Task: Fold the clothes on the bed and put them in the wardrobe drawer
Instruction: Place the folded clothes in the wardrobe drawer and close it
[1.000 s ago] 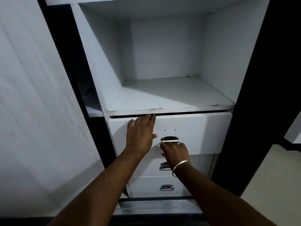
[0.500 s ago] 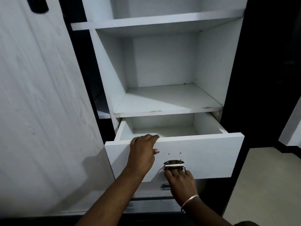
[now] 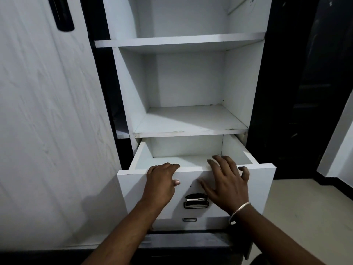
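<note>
Gripping the pulled-out drawer [image 3: 263, 180] by its front edge, left hand [image 3: 161, 185]; right hand [image 3: 228, 185] spread above.

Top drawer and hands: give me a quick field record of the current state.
top drawer: pulled out, no clothes visible inside
left hand: fingers curled over the drawer front's top edge
right hand: fingers spread, in front of the drawer front, off the handle
drawer handle: metal, free
shelf above: nothing visible on it
</note>
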Motion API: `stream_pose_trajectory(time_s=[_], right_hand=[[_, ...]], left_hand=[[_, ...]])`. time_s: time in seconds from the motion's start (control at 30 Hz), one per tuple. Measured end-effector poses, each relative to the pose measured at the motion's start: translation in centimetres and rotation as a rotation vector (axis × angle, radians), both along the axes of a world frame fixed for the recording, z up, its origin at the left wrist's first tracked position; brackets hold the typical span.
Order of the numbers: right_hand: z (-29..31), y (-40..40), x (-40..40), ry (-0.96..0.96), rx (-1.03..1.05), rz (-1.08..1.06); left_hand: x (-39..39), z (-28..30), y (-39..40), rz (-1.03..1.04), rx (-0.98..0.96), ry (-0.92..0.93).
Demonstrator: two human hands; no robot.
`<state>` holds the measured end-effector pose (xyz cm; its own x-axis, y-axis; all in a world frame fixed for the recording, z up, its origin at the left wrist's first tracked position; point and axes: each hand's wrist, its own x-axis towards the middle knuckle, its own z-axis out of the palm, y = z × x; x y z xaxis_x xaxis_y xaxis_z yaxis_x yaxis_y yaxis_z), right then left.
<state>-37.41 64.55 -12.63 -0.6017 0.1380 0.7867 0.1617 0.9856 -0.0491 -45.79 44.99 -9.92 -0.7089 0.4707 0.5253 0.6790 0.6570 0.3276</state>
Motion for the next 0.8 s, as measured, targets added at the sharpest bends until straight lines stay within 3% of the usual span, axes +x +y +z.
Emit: stream_pose_trajectory(time_s=[0.5,0.7,0.8], right_hand=[[-0.2,0.9,2.8,0.038,0.088,0.057],[0.3,-0.1,3.8,-0.067,0.076,0.031],[0.8,-2.1,4.1,-0.02,0.04,0.08]], left_hand=[[3.8,0.2,-1.8,0.033,-0.024,-0.053],[4.7,0.9,-2.8,-0.035,0.123,-0.194],[5.6,0.8,-4.5,-0.041,0.162,-0.207]])
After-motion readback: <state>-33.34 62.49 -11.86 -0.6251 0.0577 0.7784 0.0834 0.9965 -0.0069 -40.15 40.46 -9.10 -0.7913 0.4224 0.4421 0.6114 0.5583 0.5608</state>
